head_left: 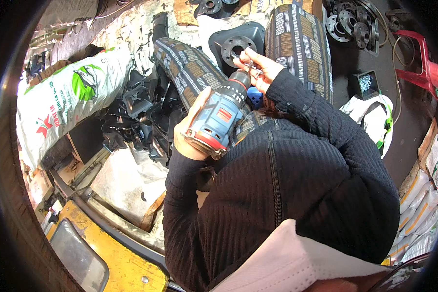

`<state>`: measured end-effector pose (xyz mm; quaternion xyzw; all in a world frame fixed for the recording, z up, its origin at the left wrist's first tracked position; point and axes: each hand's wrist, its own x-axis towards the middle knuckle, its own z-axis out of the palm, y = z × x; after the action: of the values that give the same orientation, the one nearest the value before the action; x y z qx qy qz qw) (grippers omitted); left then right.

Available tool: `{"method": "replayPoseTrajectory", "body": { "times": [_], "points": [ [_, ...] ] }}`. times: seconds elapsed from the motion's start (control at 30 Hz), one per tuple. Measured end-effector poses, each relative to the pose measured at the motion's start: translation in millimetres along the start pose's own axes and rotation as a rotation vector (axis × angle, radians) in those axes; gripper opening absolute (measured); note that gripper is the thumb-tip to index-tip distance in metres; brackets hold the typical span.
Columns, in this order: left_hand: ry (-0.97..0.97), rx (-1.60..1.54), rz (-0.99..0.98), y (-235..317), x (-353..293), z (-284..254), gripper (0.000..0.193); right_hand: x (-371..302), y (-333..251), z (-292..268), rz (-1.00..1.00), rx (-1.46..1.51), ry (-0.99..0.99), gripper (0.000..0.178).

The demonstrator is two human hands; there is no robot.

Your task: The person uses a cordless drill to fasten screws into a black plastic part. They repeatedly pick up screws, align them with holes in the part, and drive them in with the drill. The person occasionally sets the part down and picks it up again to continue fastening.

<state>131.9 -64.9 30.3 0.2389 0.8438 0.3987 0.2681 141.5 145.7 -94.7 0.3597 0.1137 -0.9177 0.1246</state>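
The left hand (pixel 190 131) holds a blue drill (pixel 218 117) up in front of the chest, and the right hand (pixel 259 68) pinches a small metal bit (pixel 246 63) at its tip. Just behind sits a black plate (pixel 236 44) with a round hole, between the patterned knees. A white sack (pixel 68 97) and a heap of black parts (pixel 141 117) lie to the left.

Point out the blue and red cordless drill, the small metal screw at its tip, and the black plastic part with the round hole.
blue and red cordless drill (pixel 219 117): head view, on its blue motor housing.
small metal screw (pixel 248 64): head view, on its shaft between the fingers.
black plastic part with the round hole (pixel 236 44): head view, on the rim beside the hole.
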Motion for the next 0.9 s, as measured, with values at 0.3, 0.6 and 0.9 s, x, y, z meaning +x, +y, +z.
{"method": "replayPoseTrajectory", "body": {
  "times": [0.3,0.6,0.9],
  "points": [
    [-0.041,0.514,0.203,0,-3,-6,0.077,9,7,-3,-0.012,-0.114,0.026,0.028],
    [0.114,0.396,0.072,-11,30,-16,0.055,8,7,-45,-0.142,-0.128,0.229,0.028],
    [0.01,0.419,-0.062,-14,55,-42,0.035,57,7,-42,-0.311,-0.649,0.42,0.045]
  ]
}}
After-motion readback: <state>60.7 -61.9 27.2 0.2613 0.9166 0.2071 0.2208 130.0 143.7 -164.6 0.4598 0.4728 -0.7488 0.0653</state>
